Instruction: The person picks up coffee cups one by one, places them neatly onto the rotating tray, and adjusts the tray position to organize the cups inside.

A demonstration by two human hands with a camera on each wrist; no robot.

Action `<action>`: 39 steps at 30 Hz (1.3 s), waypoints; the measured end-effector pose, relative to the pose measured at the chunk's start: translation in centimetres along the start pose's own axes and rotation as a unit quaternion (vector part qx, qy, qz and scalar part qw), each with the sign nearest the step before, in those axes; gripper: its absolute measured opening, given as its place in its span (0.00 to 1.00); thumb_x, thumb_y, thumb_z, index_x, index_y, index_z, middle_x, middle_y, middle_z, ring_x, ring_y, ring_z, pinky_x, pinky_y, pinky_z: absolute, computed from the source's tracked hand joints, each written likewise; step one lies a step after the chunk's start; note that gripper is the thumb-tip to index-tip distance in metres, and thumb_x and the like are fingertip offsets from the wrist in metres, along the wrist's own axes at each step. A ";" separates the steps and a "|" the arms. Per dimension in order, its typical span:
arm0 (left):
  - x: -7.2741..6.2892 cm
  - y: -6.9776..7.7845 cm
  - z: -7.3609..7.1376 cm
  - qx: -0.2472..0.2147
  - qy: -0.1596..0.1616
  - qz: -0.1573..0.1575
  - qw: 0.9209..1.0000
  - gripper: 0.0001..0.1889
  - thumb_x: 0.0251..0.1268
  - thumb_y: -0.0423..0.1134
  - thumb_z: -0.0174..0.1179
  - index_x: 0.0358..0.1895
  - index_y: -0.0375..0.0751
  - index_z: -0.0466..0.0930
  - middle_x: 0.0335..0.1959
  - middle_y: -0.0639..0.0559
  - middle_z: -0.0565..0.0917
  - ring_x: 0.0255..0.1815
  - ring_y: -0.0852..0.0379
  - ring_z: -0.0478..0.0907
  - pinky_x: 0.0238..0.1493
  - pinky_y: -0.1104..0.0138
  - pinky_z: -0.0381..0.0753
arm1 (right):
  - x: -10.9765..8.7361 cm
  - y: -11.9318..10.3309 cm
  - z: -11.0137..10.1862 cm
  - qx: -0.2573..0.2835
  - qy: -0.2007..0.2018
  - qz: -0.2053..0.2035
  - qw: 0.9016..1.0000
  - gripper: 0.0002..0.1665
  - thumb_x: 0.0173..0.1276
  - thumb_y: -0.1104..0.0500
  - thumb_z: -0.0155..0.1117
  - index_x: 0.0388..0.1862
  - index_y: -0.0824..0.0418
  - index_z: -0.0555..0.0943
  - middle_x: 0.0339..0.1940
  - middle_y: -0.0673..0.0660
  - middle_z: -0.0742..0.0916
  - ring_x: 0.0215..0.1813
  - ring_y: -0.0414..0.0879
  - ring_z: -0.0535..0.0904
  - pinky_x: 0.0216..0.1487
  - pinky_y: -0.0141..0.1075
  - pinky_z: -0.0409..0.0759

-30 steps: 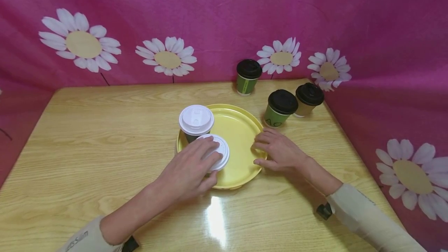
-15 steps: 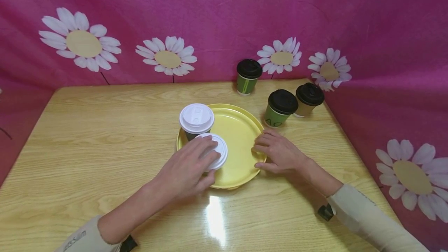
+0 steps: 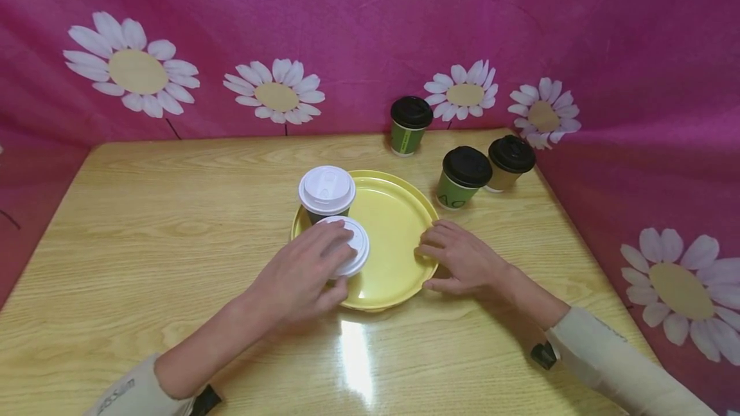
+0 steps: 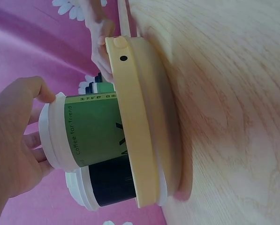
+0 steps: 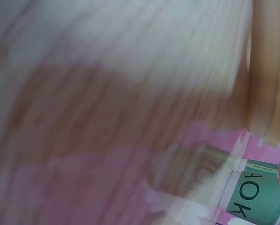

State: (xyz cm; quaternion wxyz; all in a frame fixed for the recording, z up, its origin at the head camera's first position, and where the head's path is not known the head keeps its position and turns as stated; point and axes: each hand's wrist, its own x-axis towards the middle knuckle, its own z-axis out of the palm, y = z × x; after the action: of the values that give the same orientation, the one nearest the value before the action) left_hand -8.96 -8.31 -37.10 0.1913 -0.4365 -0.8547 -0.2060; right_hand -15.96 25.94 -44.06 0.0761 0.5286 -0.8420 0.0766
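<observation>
On a round yellow tray (image 3: 393, 236) stands a green paper cup (image 4: 95, 126) with a white lid (image 4: 53, 131). My left hand (image 3: 303, 268) holds this cup from above by its lid, the thumb on one side and the fingers on the other. Close behind it on the tray is a dark paper cup (image 4: 112, 183), also white-lidded (image 3: 327, 189). My right hand (image 3: 465, 257) grips the tray's right rim, fingers bent over the edge. The right wrist view catches only a sliver of that hand at its right edge.
Three black-lidded cups stand behind and right of the tray: a green cup (image 3: 411, 126) at the back, another green cup (image 3: 464, 177) near the right hand, and a brown cup (image 3: 510, 162) beside it. A pink flowered cloth (image 3: 358, 31) borders the wooden table (image 3: 173, 242).
My left hand has slid the green cup a little left and back across the tray. The dark cup has shifted slightly back. My right hand stays at the rim.
</observation>
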 end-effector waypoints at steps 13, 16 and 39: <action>-0.3 -0.4 0.0 -0.008 0.007 0.009 1.000 0.13 0.54 0.38 0.58 0.43 0.38 0.76 0.54 0.39 0.78 0.64 0.42 0.71 0.72 0.53 0.62 | -0.1 -0.7 0.2 0.005 0.009 0.006 1.000 0.38 0.59 0.26 0.63 0.47 0.58 0.81 0.45 0.54 0.80 0.54 0.53 0.74 0.69 0.45 0.61; -0.4 -0.4 0.0 -0.006 0.005 0.008 1.000 0.14 0.54 0.38 0.57 0.44 0.37 0.76 0.54 0.39 0.78 0.65 0.42 0.71 0.72 0.52 0.62 | -0.1 -0.8 0.3 0.006 0.014 0.007 1.000 0.37 0.59 0.27 0.63 0.47 0.58 0.81 0.44 0.53 0.80 0.53 0.53 0.74 0.69 0.46 0.62; -0.6 -1.1 -0.3 -0.014 0.005 -0.002 1.000 0.14 0.53 0.37 0.55 0.43 0.36 0.77 0.56 0.41 0.78 0.66 0.43 0.71 0.70 0.55 0.65 | 0.1 -3.1 0.6 0.019 0.039 0.063 0.997 0.35 0.59 0.26 0.62 0.41 0.56 0.78 0.40 0.51 0.77 0.48 0.51 0.71 0.59 0.45 0.66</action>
State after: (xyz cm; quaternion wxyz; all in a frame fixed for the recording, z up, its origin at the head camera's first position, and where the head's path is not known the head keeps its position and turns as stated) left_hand -9.49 -9.48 -37.34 0.1890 -0.4364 -0.8516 -0.2206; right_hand -13.22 24.38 -44.43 0.0936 0.4727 -0.8683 0.1175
